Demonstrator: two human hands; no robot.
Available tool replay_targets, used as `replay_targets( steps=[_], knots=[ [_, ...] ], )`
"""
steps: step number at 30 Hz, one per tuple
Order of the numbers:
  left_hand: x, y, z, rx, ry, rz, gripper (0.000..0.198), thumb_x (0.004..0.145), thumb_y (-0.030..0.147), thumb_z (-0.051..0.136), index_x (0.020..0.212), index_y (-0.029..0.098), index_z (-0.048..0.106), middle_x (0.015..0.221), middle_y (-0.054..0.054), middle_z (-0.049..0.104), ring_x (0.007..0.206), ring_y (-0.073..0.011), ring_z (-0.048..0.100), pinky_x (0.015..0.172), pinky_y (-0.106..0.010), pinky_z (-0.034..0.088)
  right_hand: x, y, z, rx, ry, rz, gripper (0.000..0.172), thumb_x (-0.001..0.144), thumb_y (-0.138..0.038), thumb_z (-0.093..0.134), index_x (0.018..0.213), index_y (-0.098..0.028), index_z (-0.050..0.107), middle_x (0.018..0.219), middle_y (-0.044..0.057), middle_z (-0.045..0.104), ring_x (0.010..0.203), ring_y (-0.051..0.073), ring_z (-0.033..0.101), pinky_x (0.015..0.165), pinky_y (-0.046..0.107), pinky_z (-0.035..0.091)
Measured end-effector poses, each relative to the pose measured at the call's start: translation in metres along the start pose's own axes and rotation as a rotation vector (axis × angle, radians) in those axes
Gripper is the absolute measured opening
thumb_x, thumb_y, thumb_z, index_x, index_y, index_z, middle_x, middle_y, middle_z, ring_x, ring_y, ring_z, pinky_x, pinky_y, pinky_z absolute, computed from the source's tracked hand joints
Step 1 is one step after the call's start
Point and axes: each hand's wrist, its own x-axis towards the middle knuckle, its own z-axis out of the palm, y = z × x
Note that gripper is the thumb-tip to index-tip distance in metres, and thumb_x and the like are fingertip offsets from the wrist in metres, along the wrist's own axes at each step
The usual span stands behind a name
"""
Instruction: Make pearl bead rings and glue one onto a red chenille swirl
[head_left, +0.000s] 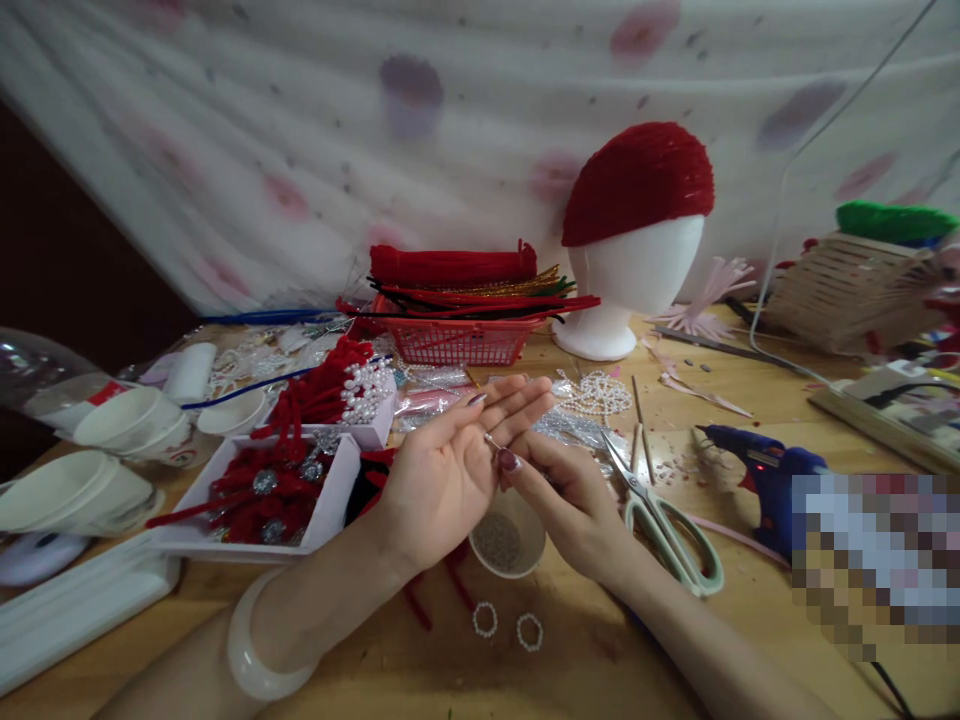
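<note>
My left hand point(442, 490) is held palm up over the table, fingers stretched out to the right. My right hand point(574, 500) is closed in a pinch at the left palm, thumb and index finger together. A tiny shiny piece shows at the pinch, too small to name. Just below both hands stands a paper cup point(517, 560) with small greyish grains or beads in it, partly covered by the hands. In front of it lie two rings of white pearl beads, a left ring point(485, 620) and a right ring point(529, 632). Red fuzzy stems point(420, 607) lie beside the cup.
Scissors point(667, 525) and a blue glue gun point(757, 470) lie to the right. White boxes point(184, 515) of red fuzzy pieces, plus paper cups point(124, 425), stand left. A red basket point(457, 342) and a white foam head point(634, 265) wearing a red cap stand behind.
</note>
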Motion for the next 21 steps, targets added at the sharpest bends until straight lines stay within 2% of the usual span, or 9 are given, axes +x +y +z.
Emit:
replay_targets(
  steps=[7,13,21],
  knots=[
    [-0.001,0.0005,0.0017,0.0,0.0,0.024,0.042,0.098,0.013,0.035,0.136,-0.002,0.046,0.116,-0.016,0.073,0.116,-0.0221,0.066,0.111,-0.033,0.041,0.0013,-0.0011,-0.0017,0.024,0.0,-0.02,0.03,0.095,-0.029,0.047,0.066,-0.019,0.05,0.06,-0.003,0.045,0.056,0.011,0.039,0.052,0.025,0.032],
    [-0.0005,-0.0018,0.0022,0.024,0.022,0.029,0.032,0.098,0.014,0.035,0.111,0.003,0.063,0.115,-0.016,0.073,0.115,-0.0223,0.066,0.111,-0.034,0.04,0.0022,-0.0033,-0.0036,0.014,-0.023,0.015,0.029,0.092,-0.025,0.048,0.064,-0.019,0.05,0.057,-0.005,0.042,0.053,0.01,0.037,0.049,0.024,0.029],
    [0.0011,-0.0057,-0.0045,0.054,-0.045,0.06,0.034,0.099,0.014,0.035,0.103,0.007,0.067,0.114,-0.014,0.074,0.112,-0.0196,0.067,0.107,-0.032,0.044,0.0014,-0.0014,-0.0027,0.026,-0.016,0.032,0.026,0.09,-0.021,0.047,0.065,-0.018,0.05,0.058,-0.005,0.043,0.054,0.009,0.038,0.05,0.022,0.03]
  ],
)
